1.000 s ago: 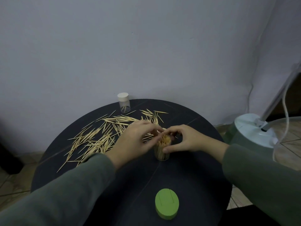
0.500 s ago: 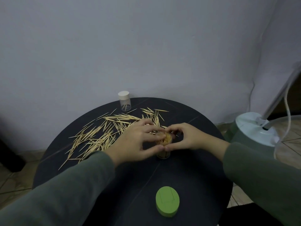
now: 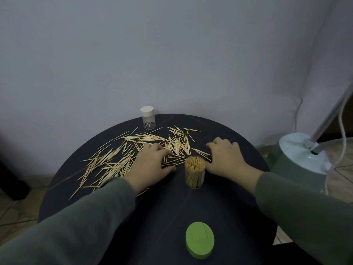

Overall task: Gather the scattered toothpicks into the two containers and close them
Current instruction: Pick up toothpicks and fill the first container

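1. Round dark table [image 3: 219, 203] against a pale grey wall, seen from above by a head camera
2. Left hand [image 3: 150, 165], in a grey-green sleeve, palm down on the tabletop, fingers spread and slightly bent over loose sticks, gripping nothing visible
3. Right hand [image 3: 225, 157], same sleeve colour, palm down just right of the open jar, fingers extended forward and relaxed, holding nothing
4. Clear cylindrical plastic jar [image 3: 194, 174], lidless and upright between both hands, packed full with standing toothpicks
5. Thin pale wooden toothpicks [image 3: 114, 161] scattered flat across the left and far half of the tabletop, some beneath the left fingers
6. Second small clear jar with a white cap [image 3: 147, 118] upright at the far table edge, cap on, only a few sticks inside
7. Green oval lid [image 3: 199, 239] lying flat near the front edge, well apart from both jars
8. Pale round lamp base [image 3: 299, 152] on the floor to the right
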Tool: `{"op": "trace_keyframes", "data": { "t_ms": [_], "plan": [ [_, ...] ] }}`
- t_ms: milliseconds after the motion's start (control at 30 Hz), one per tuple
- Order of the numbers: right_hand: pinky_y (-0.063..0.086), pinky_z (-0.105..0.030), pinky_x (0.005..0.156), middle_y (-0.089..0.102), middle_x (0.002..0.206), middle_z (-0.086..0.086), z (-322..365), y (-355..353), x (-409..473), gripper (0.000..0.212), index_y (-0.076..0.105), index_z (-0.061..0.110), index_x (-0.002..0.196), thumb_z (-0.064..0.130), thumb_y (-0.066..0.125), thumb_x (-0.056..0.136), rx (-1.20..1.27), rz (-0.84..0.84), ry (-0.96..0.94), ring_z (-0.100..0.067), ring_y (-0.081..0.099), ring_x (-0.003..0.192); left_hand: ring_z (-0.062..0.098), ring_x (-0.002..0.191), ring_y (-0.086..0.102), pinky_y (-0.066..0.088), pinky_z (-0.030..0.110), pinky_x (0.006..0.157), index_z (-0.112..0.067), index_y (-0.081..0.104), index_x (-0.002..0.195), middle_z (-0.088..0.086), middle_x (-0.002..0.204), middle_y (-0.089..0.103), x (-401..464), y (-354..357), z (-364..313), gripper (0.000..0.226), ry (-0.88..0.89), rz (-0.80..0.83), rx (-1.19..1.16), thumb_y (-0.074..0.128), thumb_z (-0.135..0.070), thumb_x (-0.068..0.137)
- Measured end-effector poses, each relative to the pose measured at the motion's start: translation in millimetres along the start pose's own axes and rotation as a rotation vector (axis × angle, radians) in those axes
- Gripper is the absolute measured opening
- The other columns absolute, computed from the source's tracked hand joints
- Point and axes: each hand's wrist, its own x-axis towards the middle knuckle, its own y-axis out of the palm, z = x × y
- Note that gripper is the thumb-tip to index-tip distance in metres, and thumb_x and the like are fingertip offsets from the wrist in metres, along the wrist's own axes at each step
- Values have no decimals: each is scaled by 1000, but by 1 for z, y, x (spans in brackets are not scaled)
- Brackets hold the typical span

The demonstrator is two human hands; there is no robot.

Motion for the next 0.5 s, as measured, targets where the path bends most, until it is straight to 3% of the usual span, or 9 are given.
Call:
{"op": "trace_keyframes", "data": {
  "t_ms": [100, 233, 367, 500],
  "plan": [
    [35, -47, 101, 51, 128, -8, 5, 1, 5, 74, 53, 15, 131, 72, 40, 87, -129, 52, 83, -26, 47, 119, 14, 122, 37, 35, 32, 103, -34, 44, 140, -8, 134, 46, 3, 4, 3, 60, -28, -21, 61, 55, -60, 87],
    [32, -48, 101, 58, 118, -5, 13, 3, 13, 49, 62, 19, 119, 57, 41, 95, -124, 38, 37, -24, 52, 112, 15, 117, 41, 38, 32, 98, -33, 49, 138, -8, 129, 50, 5, 7, 0, 53, -33, -61, 104, 50, -58, 91],
    [31, -43, 98, 66, 106, 3, 25, 7, 24, 29, 67, 27, 113, 41, 47, 98, -42, -9, -7, -19, 56, 104, 15, 109, 48, 43, 32, 93, -33, 61, 125, -7, 118, 59, 10, 8, 1, 39, -58, -57, 62, 51, -54, 93],
    [29, -43, 100, 70, 100, 9, 26, 10, 34, 29, 70, 30, 111, 46, 51, 96, 140, -34, 12, -13, 60, 96, 11, 101, 53, 48, 32, 89, -34, 66, 111, -11, 104, 64, 17, 11, 5, 32, -65, -65, 31, 56, -55, 90]
  ]
}}
